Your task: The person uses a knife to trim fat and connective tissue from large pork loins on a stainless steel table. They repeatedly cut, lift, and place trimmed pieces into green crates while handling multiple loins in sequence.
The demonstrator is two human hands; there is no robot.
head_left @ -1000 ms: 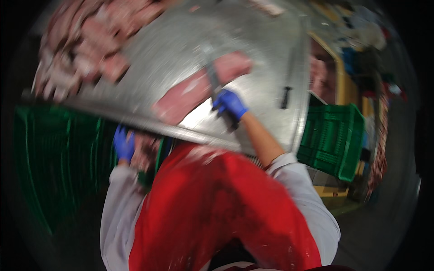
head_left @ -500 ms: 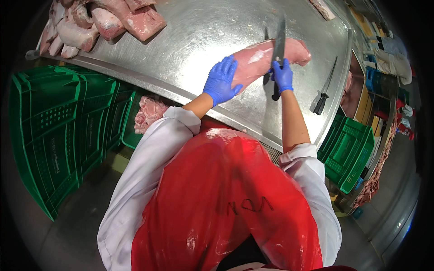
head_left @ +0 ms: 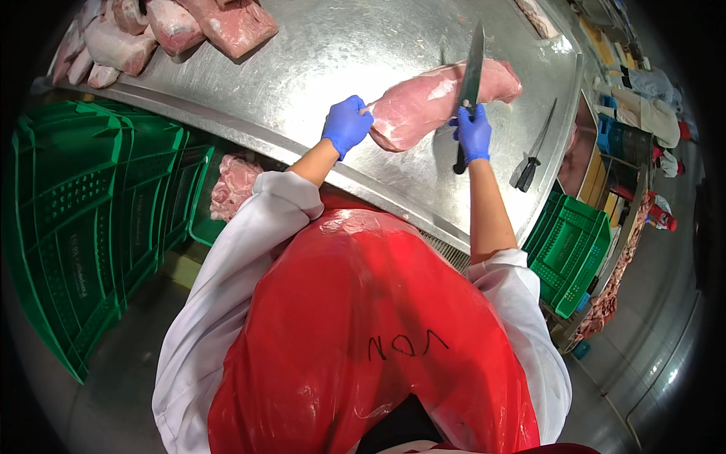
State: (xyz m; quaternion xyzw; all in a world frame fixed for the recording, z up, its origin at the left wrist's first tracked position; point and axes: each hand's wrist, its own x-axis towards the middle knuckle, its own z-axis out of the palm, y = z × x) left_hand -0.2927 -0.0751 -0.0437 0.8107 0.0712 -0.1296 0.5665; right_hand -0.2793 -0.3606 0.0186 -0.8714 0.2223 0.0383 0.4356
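A long pink piece of boneless meat (head_left: 420, 108) lies across the steel table (head_left: 318, 83). My right hand (head_left: 473, 135), in a blue glove, is wrapped round the dark handle of a large knife (head_left: 474, 68). Its broad blade points away from me over the right part of the meat; I cannot tell whether it touches. My left hand (head_left: 349, 126), gloved in blue too, is closed at the meat's left end, its fingertips pinching a small bit of the edge. To the right, a thin-bladed knife with a black handle (head_left: 525, 174) rests on the table.
Several cuts of meat (head_left: 121, 47) are heaped at the far left. Green crates (head_left: 79, 204) stand left of the table, one holding meat trimmings (head_left: 234, 185). Another green crate (head_left: 569, 250) is at the right. A pale strip of meat (head_left: 537, 17) lies at the far right edge. People work beyond.
My left hand has gone from lying flat on the meat to a closed pinch at its left end, slightly further left. The right hand and knife have barely moved.
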